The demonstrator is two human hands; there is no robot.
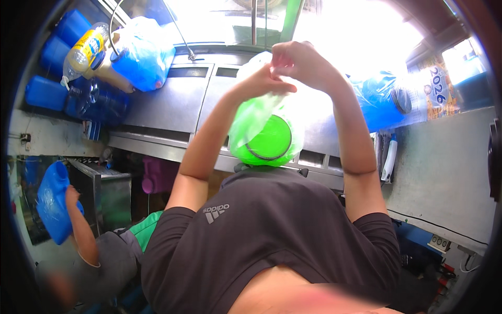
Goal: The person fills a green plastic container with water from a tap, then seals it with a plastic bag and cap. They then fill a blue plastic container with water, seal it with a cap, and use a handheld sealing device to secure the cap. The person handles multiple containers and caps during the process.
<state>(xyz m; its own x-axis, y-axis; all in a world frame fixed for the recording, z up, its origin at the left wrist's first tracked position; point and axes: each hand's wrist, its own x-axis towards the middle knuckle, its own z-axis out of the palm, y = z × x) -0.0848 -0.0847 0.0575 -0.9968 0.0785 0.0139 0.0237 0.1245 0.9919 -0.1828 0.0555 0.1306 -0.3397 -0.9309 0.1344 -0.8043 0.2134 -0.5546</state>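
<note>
Steel counter point(172, 104): background, behind the raised arms.
Green bowl point(267, 141): inside clear plastic bag point(251, 118), hanging before the chest.
Left hand point(264, 81), right hand point(298, 63): raised, touching, pinching the bag's gathered top.

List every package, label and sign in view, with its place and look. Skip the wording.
Clear bag: held up by both hands at centre, thin plastic around a round green container.
Bottle label: upper left, yellow and blue band on a clear plastic bottle lying tilted.
Blue bag: upper left on the steel counter, bulging, crinkled.
Printed sheet: upper right, white with blue print and coloured pictures.
</note>
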